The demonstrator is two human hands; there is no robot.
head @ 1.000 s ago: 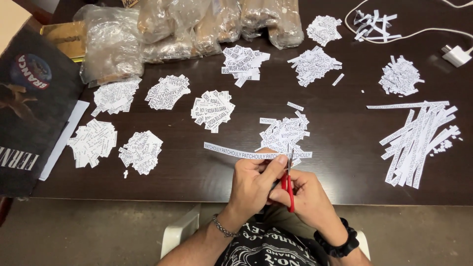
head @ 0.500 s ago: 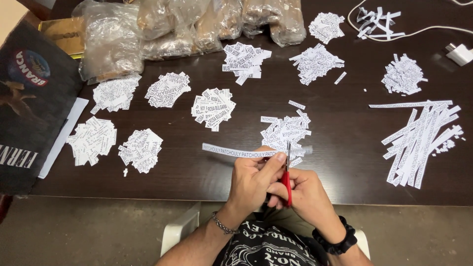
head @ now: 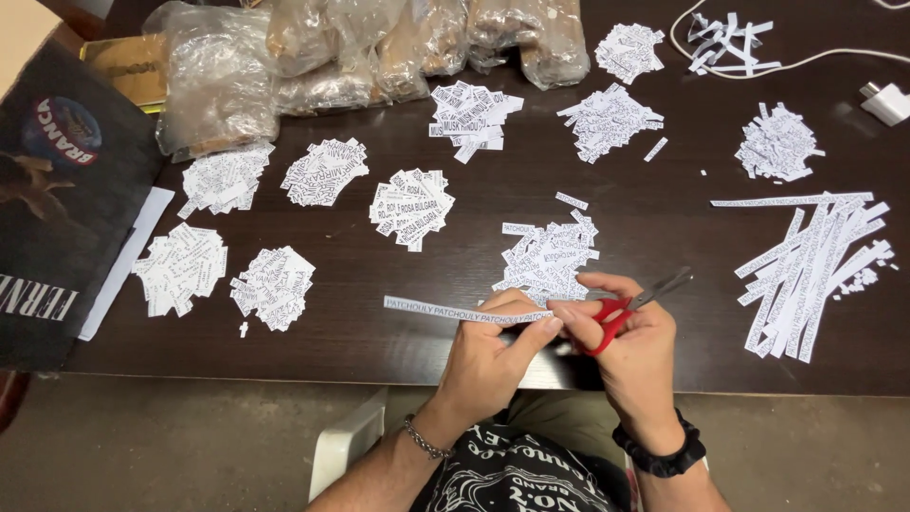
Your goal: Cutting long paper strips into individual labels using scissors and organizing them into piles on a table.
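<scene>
Head view, looking down on a dark brown wooden table (head: 664, 246). L hand (head: 488, 356) pinches a long narrow white paper strip w/ black print (head: 445, 311) between thumb and fingers; strip runs out to the left, just above the table near its front edge. R hand (head: 635, 346) grips a pair of small red-handled scissors w/ grey blades (head: 630, 308), fingers thru the loops, blades pointing up-right and slightly parted, right beside the strip's held end. Can't tell if blades touch the paper.

Just beyond both hands: a loose pile of small cut white printed slips (head: 550, 256). More such piles are spread across the table, e.g. centre pile (head: 410, 207), two at the left (head: 180, 268) and (head: 273, 284), others further back. Far right: a bundle of long uncut white paper strips (head: 815, 265), well apart from the hands. Back edge: crumpled clear plastic bags w/ brownish contents (head: 360, 47). Top right: white cable (head: 806, 62) and white plug adapter (head: 886, 102). Left edge: dark printed bag (head: 57, 199) lying partly on the table. L wrist has a silver chain bracelet (head: 424, 441); R wrist a black band (head: 659, 453).
</scene>
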